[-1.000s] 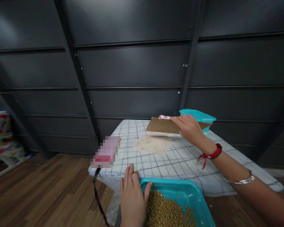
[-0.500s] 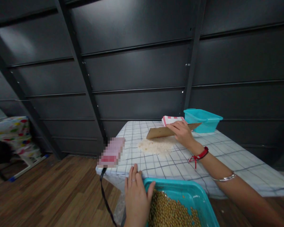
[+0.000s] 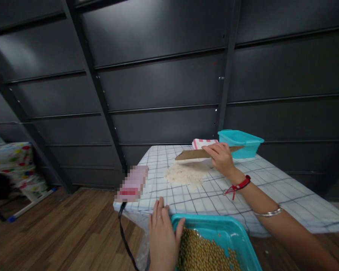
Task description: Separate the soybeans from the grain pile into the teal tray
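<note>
My right hand (image 3: 220,158) grips a flat piece of brown cardboard (image 3: 192,154) and holds it nearly level just above a loose pile of white rice (image 3: 186,174) on the checked tablecloth (image 3: 271,188). My left hand (image 3: 163,235) clasps the near left corner of a teal tray (image 3: 231,231) filled with small brown-green beans (image 3: 206,254); the thumb is inside the rim and the fingers lie outside it. The tray sits at the table's near edge, partly cut off by the frame.
A second teal tub (image 3: 240,142) and a red-and-white striped cloth (image 3: 203,143) lie at the table's far side. A blurred pink object (image 3: 131,183) with a black strap (image 3: 125,237) rests on the left corner. Dark panelled wall behind; wooden floor and a colourful box (image 3: 8,162) to the left.
The cardboard has tilted from steeply angled to nearly flat and lifted slightly above the rice. The view shifted a little; my left hand stays on the tray corner.
</note>
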Action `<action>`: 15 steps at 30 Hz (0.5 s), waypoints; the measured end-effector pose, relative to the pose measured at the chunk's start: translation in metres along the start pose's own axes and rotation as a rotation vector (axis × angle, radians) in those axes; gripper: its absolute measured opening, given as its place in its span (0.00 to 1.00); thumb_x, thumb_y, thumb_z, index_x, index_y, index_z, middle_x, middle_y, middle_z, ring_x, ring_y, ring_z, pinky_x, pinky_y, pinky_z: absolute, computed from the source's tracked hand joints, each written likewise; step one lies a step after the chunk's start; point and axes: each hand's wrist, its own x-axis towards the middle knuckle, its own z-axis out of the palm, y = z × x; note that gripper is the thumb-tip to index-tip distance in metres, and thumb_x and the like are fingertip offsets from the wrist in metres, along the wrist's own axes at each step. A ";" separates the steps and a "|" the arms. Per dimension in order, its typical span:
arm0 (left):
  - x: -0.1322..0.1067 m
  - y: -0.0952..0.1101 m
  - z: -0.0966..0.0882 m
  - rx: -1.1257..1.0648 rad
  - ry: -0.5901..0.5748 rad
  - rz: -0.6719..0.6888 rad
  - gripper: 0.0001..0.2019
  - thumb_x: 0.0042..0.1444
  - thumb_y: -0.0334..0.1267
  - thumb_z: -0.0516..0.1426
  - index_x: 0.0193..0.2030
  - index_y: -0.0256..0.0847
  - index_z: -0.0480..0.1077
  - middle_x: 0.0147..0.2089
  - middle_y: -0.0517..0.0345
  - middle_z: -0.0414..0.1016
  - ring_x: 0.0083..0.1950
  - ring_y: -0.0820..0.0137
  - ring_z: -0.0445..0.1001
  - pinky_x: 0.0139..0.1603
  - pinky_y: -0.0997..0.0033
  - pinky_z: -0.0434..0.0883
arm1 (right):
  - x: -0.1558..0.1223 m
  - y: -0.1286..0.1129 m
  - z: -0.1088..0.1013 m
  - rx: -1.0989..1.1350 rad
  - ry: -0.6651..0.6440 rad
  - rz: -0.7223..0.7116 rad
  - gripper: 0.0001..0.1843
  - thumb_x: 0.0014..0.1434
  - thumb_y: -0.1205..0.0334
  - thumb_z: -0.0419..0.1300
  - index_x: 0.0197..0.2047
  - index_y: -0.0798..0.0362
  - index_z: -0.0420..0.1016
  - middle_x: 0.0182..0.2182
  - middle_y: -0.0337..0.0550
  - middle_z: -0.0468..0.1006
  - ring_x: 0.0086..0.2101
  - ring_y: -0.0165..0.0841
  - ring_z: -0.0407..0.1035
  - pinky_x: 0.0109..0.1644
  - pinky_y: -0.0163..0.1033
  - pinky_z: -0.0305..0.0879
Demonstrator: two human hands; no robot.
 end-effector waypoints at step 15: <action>0.001 0.003 0.004 -0.010 0.021 0.006 0.16 0.54 0.49 0.48 0.42 0.38 0.60 0.53 0.39 0.66 0.55 0.51 0.64 0.42 0.48 0.69 | 0.004 -0.003 0.019 -0.195 -0.156 0.116 0.16 0.56 0.74 0.46 0.45 0.60 0.68 0.29 0.48 0.71 0.33 0.37 0.58 0.35 0.41 0.46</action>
